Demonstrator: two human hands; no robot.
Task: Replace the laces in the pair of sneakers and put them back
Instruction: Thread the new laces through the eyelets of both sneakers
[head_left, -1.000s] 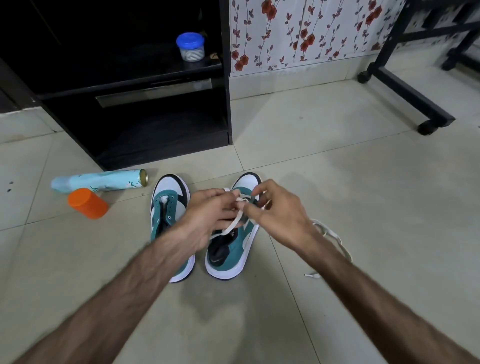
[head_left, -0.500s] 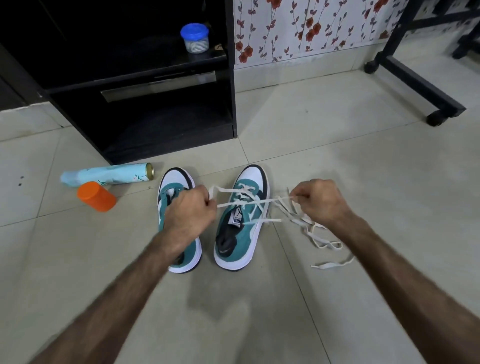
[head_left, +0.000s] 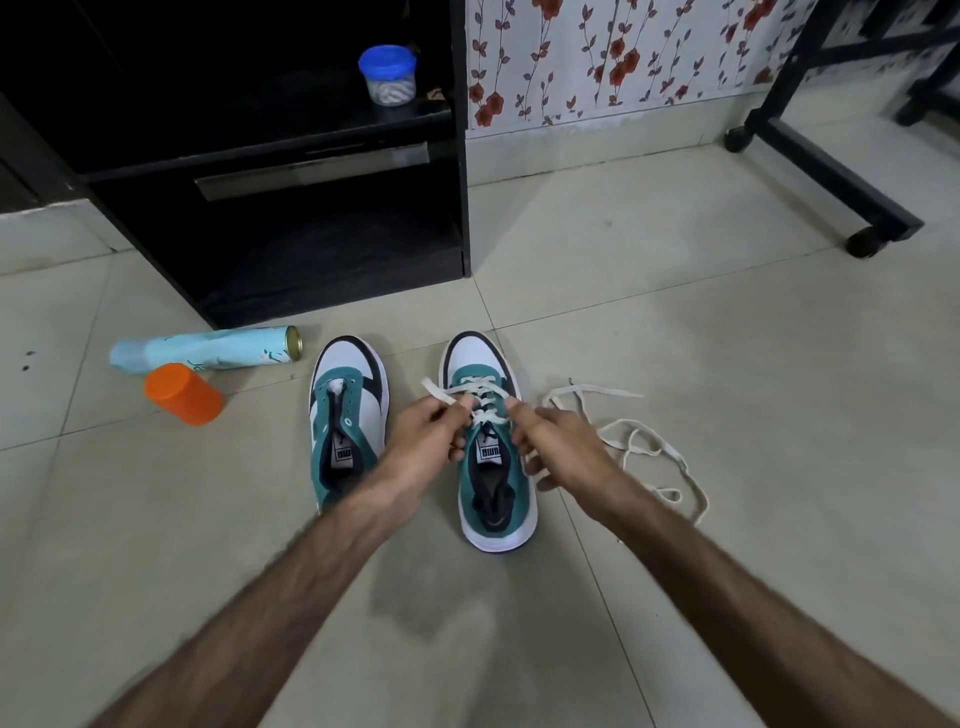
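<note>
Two teal, white and black sneakers stand side by side on the tiled floor, toes pointing away. The left sneaker (head_left: 347, 415) has no lace in its eyelets. The right sneaker (head_left: 488, 447) carries a white lace (head_left: 480, 402) crossed through its front eyelets. My left hand (head_left: 428, 441) pinches the lace's left end just left of the tongue. My right hand (head_left: 558, 447) grips the lace's other run at the shoe's right edge. A loose white lace (head_left: 639, 441) trails over the floor to the right; whether it joins the laced one is hidden by my hand.
A pale blue spray can (head_left: 208, 348) lies on its side left of the shoes, beside an orange cap (head_left: 183, 394). A black shelf unit (head_left: 291, 171) stands behind, holding a blue-lidded jar (head_left: 388, 75). A black wheeled frame (head_left: 841, 171) stands at the back right.
Half a second ago my hands were spread wide, pulling the lace ends taut sideways. Both have come back in to the right sneaker's eyelets, and the lace hangs slacker.
</note>
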